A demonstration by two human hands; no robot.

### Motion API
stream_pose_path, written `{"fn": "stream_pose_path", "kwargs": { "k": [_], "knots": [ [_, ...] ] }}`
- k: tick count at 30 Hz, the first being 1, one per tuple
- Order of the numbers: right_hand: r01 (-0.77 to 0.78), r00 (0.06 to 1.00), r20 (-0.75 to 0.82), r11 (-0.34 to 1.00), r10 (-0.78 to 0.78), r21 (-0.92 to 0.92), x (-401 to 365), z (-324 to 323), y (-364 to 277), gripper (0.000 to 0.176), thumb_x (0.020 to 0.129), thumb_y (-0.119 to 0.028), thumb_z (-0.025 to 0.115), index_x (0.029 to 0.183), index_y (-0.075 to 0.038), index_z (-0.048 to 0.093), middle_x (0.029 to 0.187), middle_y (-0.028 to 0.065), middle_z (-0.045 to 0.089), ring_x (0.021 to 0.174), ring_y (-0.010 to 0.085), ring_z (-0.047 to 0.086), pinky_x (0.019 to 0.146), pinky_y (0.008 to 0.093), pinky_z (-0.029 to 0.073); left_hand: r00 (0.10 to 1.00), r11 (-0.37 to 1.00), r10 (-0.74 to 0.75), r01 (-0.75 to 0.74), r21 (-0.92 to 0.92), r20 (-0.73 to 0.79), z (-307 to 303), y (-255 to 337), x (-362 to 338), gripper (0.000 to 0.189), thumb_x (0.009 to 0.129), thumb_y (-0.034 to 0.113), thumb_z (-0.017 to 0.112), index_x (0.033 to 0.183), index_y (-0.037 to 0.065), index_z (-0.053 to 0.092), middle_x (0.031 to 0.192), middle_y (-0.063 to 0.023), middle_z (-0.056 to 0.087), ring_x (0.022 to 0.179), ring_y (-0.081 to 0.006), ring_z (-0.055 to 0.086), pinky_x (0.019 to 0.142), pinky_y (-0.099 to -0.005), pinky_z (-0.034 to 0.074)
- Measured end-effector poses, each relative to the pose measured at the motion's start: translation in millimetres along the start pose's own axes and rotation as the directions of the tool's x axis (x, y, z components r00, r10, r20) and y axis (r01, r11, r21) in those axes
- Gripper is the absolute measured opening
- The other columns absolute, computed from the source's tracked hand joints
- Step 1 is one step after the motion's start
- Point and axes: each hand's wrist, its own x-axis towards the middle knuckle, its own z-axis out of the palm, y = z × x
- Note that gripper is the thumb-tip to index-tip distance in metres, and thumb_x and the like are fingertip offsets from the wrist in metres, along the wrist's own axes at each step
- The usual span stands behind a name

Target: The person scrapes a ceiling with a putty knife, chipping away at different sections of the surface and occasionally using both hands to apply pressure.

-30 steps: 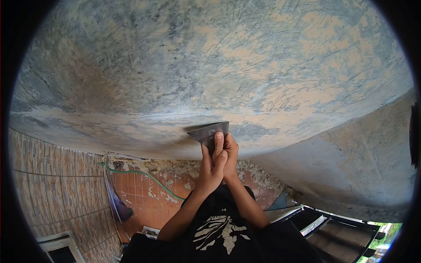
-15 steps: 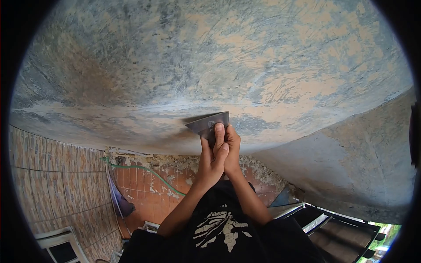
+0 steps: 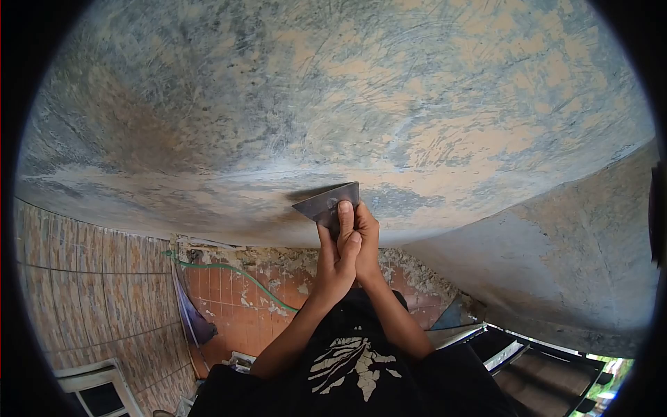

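A dark, triangular scraper (image 3: 325, 203) stands with its wide edge against the patchy wall (image 3: 445, 139), casting a shadow to its upper left. Both hands are closed around its lower, narrow end, so the handle is mostly hidden. My right hand (image 3: 367, 240) has its thumb laid flat on the blade's face. My left hand (image 3: 335, 267) wraps the grip from the left, pressed up against the right one, its thumb crossing over. Grey and peach patches with many scratch marks cover the wall around the blade.
Below the wall is an orange tiled floor (image 3: 222, 299) with crumbled debris (image 3: 417, 274) along the wall's foot. A green hose (image 3: 240, 271) runs across it. Stone-patterned tiling (image 3: 97, 278) is on the left. A second wall face (image 3: 542, 243) angles off at right, above a dark-framed panel (image 3: 549, 379).
The scraper and both hands have slid slightly down the wall and a little left. The grip is the same. The camera view has shifted slightly.
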Motion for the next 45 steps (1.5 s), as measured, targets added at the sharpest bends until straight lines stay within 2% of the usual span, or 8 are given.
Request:
{"fn": "stream_pose_path", "kwargs": {
  "k": [16,18,25,27,29,34,37,45],
  "knots": [
    [-0.04,0.999,0.021,0.998,0.039,0.04,2,1,-10,0.023,0.096,-0.022,0.049,0.095,-0.001,0.057,0.068,-0.0009,0.052,0.066,0.0047,0.041,0.055,0.0226,0.038,0.999,0.999,-0.043,0.043,0.0,-0.014,4,7,2,0.055,0.094,0.019,0.046,0.137,-0.001,0.017,0.134,-0.0205,0.037,0.124,-0.0273,0.04,0.101,-0.0354,0.033],
    [-0.017,0.999,0.033,1.0,0.017,0.015,3,-1,-16,0.025,0.098,-0.023,0.047,0.085,-0.002,0.054,0.07,-0.0048,0.05,0.066,0.0034,0.038,0.054,0.022,0.035,1.0,1.0,-0.013,0.013,-0.014,-0.025,8,11,1,0.056,0.094,0.02,0.046,0.137,-0.001,0.016,0.134,-0.0205,0.038,0.124,-0.0277,0.041,0.101,-0.0359,0.032],
    [0.026,1.0,0.018,0.997,-0.025,-0.068,1,-2,-11,0.028,0.097,-0.022,0.048,0.077,-0.003,0.05,0.065,-0.0056,0.045,0.063,0.0035,0.034,0.052,0.0223,0.031,0.997,0.999,0.026,-0.023,0.041,-0.072,9,3,-4,0.057,0.094,0.023,0.046,0.137,-0.001,0.018,0.131,-0.0215,0.04,0.121,-0.0289,0.043,0.1,-0.0371,0.033],
    [0.024,1.0,0.013,0.998,-0.023,-0.053,2,-4,-10,0.029,0.097,-0.022,0.048,0.076,-0.003,0.048,0.065,-0.0055,0.043,0.063,0.0037,0.033,0.051,0.0226,0.031,0.997,0.996,-0.072,0.072,0.045,-0.008,7,3,-5,0.061,0.094,0.021,0.042,0.142,0.0,0.011,0.142,-0.0181,0.027,0.133,-0.0279,0.027,0.108,-0.0359,0.023],
    [-0.009,0.999,0.042,0.998,0.011,-0.067,5,-7,-13,0.021,0.095,-0.02,0.05,0.091,-0.001,0.057,0.066,0.0022,0.053,0.065,0.0051,0.041,0.054,0.0243,0.038,0.994,0.994,-0.111,0.111,0.022,-0.006,8,7,-5,0.062,0.094,0.022,0.042,0.142,0.001,0.01,0.142,-0.018,0.027,0.133,-0.028,0.027,0.108,-0.0363,0.022],
    [-0.002,1.0,0.02,0.996,0.004,-0.091,-1,-5,-8,0.021,0.095,-0.02,0.051,0.088,0.0,0.054,0.065,0.0008,0.05,0.064,0.0051,0.039,0.053,0.0239,0.036,0.999,1.0,-0.013,0.014,0.018,-0.038,11,0,-5,0.061,0.095,0.024,0.042,0.142,0.001,0.011,0.14,-0.0184,0.028,0.131,-0.0275,0.03,0.107,-0.0359,0.024],
    [-0.038,0.995,0.089,0.999,0.039,-0.009,5,-9,-17,0.022,0.096,-0.021,0.05,0.091,-0.001,0.056,0.068,0.0015,0.054,0.068,0.0049,0.042,0.057,0.0235,0.039,0.995,0.995,-0.099,0.098,-0.031,-0.01,11,13,-2,0.06,0.095,0.024,0.042,0.142,0.001,0.012,0.141,-0.0184,0.028,0.131,-0.0275,0.029,0.107,-0.036,0.023],
    [-0.058,0.997,0.055,0.998,0.057,0.002,3,-6,-11,0.021,0.096,-0.022,0.05,0.095,-0.002,0.057,0.07,-0.0009,0.053,0.067,0.005,0.041,0.056,0.0235,0.037,0.996,0.995,-0.088,0.088,-0.037,0.006,8,7,0,0.058,0.094,0.021,0.042,0.141,0.001,0.014,0.139,-0.0181,0.03,0.13,-0.0268,0.031,0.105,-0.0351,0.026]
  ]
}}
